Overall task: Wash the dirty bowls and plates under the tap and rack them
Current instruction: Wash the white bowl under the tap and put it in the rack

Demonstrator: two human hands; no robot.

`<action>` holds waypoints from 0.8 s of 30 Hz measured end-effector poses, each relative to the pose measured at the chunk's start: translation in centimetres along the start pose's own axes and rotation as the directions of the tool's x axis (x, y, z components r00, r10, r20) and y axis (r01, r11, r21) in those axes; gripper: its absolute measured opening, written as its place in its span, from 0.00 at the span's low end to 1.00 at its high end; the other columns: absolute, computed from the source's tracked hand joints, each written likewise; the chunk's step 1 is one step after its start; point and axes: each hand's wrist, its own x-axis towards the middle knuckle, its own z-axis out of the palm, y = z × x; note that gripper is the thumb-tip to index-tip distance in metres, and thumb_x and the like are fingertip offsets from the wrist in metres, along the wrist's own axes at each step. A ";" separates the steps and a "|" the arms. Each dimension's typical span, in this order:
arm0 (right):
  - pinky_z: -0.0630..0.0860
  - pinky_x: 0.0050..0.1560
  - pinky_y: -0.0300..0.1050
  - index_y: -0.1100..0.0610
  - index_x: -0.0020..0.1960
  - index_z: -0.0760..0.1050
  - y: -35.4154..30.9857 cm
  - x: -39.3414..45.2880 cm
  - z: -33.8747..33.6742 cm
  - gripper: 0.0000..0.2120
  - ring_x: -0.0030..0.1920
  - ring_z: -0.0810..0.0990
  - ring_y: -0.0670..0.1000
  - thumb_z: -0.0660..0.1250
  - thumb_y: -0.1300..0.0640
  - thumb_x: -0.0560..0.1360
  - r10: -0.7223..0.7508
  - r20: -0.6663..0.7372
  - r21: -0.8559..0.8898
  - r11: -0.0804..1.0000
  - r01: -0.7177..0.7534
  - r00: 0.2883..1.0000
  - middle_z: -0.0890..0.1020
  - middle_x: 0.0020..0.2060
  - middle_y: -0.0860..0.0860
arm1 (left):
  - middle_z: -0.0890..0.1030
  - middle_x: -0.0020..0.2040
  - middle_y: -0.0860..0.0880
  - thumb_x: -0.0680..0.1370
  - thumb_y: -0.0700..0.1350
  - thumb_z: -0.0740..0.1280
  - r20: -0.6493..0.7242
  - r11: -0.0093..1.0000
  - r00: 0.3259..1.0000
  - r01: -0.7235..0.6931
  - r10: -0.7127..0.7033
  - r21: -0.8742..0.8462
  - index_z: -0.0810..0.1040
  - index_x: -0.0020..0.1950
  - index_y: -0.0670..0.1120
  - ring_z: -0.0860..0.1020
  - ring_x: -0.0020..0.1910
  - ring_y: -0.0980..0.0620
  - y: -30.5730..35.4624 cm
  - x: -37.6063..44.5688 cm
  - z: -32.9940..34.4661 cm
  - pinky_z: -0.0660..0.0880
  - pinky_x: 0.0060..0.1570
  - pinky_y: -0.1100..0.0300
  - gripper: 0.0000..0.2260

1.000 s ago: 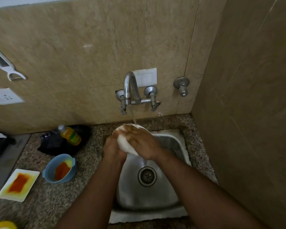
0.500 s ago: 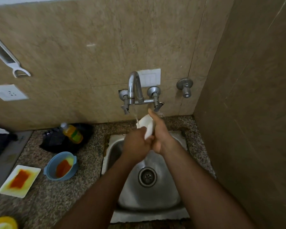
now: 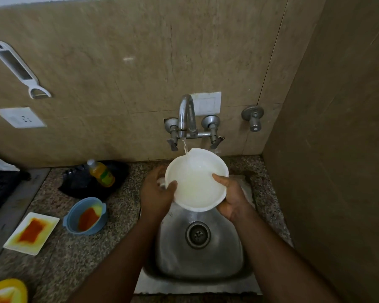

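Fingers of the left hand curled over the near-left rim of the white bowl, thumb of the right hand hooked over the near-right rim with that palm cupped beneath: both clamped on the bowl, none spread free. Held above the back of the sink, open side now turned up toward the camera, far rim under the tap so that the stream lands inside. A clear change from half a second ago, when the bowl stood edge-on between the two hands, and from a second ago, when its outside was being rubbed with the palm laid over it. Reads as a switch from scrubbing the outer wall to rinsing the inside; interior looks white and wet, with no stain to be seen, so probably close to done and ready for racking. No rack anywhere in view, hence no telling where the bowl goes. Plenty left of the task, by the look of the worktop: a blue bowl smeared orange just left of the sink, a white rectangular plate stained orange farther left, and a yellow dish at the lower-left corner, all well apart from the hands. Wet rim and a two-handed hold: some risk of slipping when one hand lets go.
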 end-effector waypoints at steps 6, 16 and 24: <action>0.78 0.61 0.68 0.56 0.63 0.78 -1.4 1.2 2.2 0.14 0.58 0.83 0.64 0.69 0.57 0.77 -0.019 -0.093 -0.381 0.925 -0.018 0.995 0.84 0.59 0.60 | 0.82 0.60 0.41 0.75 0.33 0.62 0.412 0.572 0.807 0.591 -0.423 -0.569 0.77 0.67 0.47 0.80 0.57 0.37 1.9 -0.5 -0.4 0.81 0.33 0.51 0.21; 0.75 0.41 0.47 0.54 0.57 0.75 -8.6 4.2 8.1 0.08 0.48 0.81 0.54 0.63 0.55 0.79 -0.425 -0.152 -0.909 0.414 0.043 0.893 0.82 0.50 0.54 | 0.84 0.59 0.45 0.79 0.39 0.67 0.398 0.600 0.796 0.605 -0.456 -0.523 0.78 0.62 0.52 0.81 0.58 0.40 -0.3 -1.0 0.2 0.83 0.45 0.42 0.14; 0.78 0.63 0.54 0.52 0.65 0.78 -5.4 1.3 3.0 0.20 0.59 0.82 0.54 0.67 0.41 0.79 -0.270 -0.024 -0.919 0.385 0.084 0.963 0.82 0.63 0.53 | 0.85 0.61 0.46 0.82 0.46 0.67 0.485 0.701 0.829 0.520 -0.278 -0.488 0.78 0.68 0.51 0.80 0.64 0.40 -1.2 -1.5 2.1 0.79 0.60 0.34 0.14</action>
